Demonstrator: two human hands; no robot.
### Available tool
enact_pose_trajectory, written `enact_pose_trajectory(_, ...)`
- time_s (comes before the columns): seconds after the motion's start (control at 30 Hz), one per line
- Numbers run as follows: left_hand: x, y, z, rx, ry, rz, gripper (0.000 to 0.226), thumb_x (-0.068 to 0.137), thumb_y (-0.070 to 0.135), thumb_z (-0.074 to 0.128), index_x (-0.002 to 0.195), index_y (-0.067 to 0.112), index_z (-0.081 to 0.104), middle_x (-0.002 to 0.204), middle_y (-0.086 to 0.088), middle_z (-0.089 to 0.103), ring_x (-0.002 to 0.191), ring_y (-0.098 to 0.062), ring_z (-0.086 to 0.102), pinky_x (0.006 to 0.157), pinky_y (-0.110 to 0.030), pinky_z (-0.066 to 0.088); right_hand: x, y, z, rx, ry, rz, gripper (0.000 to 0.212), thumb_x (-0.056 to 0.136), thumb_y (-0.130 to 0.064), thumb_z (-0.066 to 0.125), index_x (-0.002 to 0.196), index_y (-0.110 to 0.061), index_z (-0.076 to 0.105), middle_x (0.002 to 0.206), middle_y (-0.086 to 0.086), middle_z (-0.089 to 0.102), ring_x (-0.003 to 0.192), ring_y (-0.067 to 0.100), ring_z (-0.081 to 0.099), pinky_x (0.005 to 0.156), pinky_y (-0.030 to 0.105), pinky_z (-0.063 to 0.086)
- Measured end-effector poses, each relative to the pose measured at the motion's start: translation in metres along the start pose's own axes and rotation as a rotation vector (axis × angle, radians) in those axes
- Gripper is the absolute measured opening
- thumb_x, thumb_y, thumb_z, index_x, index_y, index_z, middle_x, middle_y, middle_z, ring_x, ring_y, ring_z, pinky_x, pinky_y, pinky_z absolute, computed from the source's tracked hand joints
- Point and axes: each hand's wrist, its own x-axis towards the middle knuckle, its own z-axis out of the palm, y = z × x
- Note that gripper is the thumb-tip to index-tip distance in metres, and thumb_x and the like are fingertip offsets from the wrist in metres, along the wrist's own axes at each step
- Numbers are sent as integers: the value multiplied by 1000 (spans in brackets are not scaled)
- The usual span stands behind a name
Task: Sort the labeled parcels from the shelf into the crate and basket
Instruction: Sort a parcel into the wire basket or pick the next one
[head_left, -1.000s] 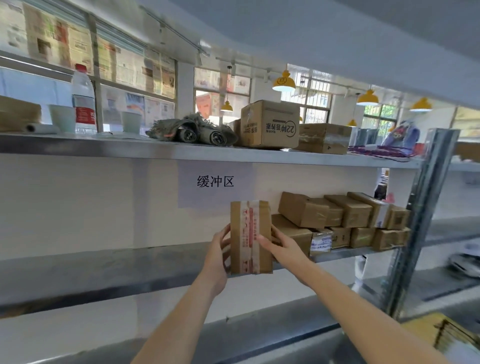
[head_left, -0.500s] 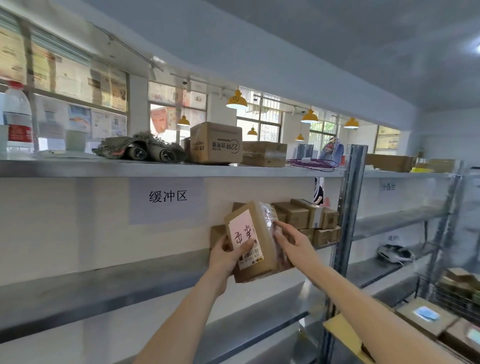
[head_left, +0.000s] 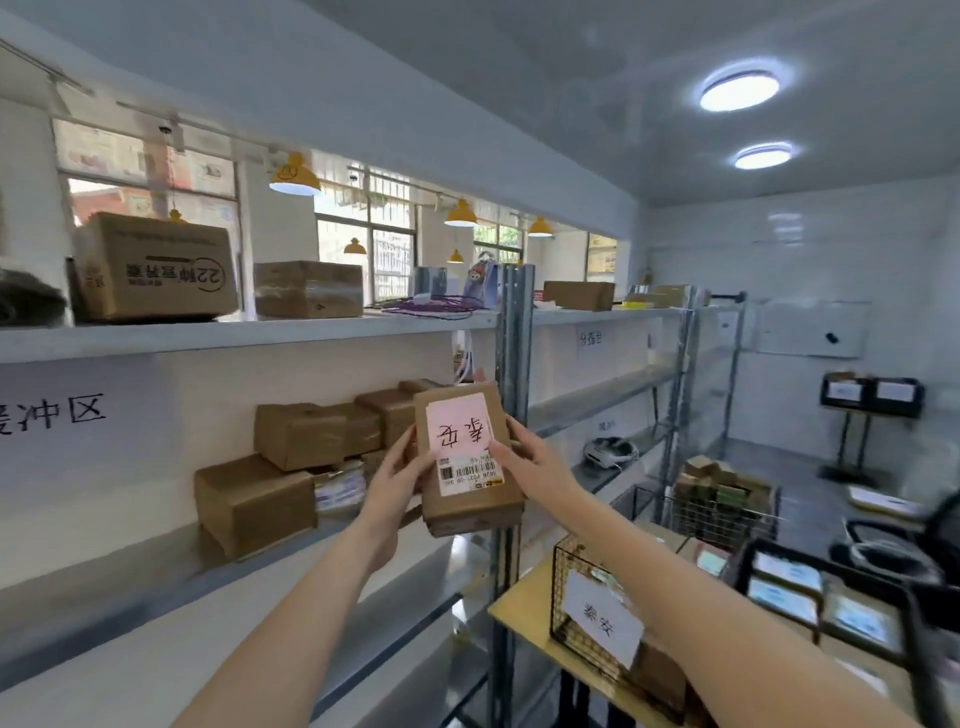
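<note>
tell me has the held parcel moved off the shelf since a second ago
Yes. The parcel has shifted right, from beside the stacked boxes to before the shelf post.

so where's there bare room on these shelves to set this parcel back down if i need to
Bare room: the middle shelf left of the stacked parcels, under the wall sign, and the shelf right of the upright post. Crowded: the parcel stack itself, the top shelf with its cartons, and the wire basket lower right.
</note>
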Motion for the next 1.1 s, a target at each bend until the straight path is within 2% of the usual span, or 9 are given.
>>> enact_pose_trajectory(0.1,14,-17,58,9,-48,15,72,88,32,76,147,42,37,126,-4,65,108,-19,64,74,-37,53,-7,27,-55,37,41,19,57,102,-33,57,153,-35,33,120,-4,67,106,13,67,93,37,57)
enact_pose_trajectory(0.2,27,-36,117,-15,-97,-20,66,85,31,80,141,37,46,120,-6,70,102,-19,69,73,-38,55,-14,53,-109,80,96,65,61,102,-33,57,155,-38,27,108,-16,66,101,10,67,93,38,57)
enact_pose_trajectory(0.3,38,-56,171,-16,-157,-63,52,87,36,76,131,43,49,109,-2,73,88,-16,74,66,-38,59,-18,83,-154,104,156,126,61,101,-34,58,156,-36,30,121,-7,65,103,14,68,84,36,60)
enact_pose_trajectory(0.4,55,-76,214,6,-235,-67,45,86,45,76,122,57,52,116,-4,72,96,-25,74,82,-52,61,-16,111,-191,89,220,181,62,100,-37,59,155,-38,30,132,2,63,108,19,68,87,40,60)
enact_pose_trajectory(0.5,77,-96,249,50,-292,-63,53,88,45,73,135,52,47,118,-4,71,96,-24,74,78,-45,62,-10,136,-223,54,259,202,58,101,-34,58,154,-35,34,121,-3,67,103,16,69,74,28,59)
enact_pose_trajectory(0.63,113,-122,289,70,-334,-93,54,92,39,69,139,43,43,119,-6,67,90,-21,72,56,-26,56,10,177,-257,-14,307,243,58,100,-36,60,153,-36,36,125,-7,66,108,9,65,87,32,58)
enact_pose_trajectory(0.77,175,-149,316,62,-346,-129,53,92,36,71,139,38,47,118,-8,68,93,-25,72,62,-31,58,48,214,-285,-129,361,295,64,100,-42,59,157,-30,32,133,-8,58,115,9,56,96,29,48)
enact_pose_trajectory(0.87,230,-168,331,67,-353,-154,55,91,37,72,141,38,48,118,-7,68,94,-26,72,67,-35,59,85,245,-304,-205,390,342,65,100,-45,58,157,-27,32,139,-3,55,128,14,49,107,34,41)
enact_pose_trajectory(1.1,353,-215,357,112,-400,-221,57,93,36,69,145,35,46,111,-5,68,89,-23,71,57,-29,55,165,314,-335,-303,417,457,67,99,-49,57,157,-25,33,148,0,49,135,17,47,110,34,39)
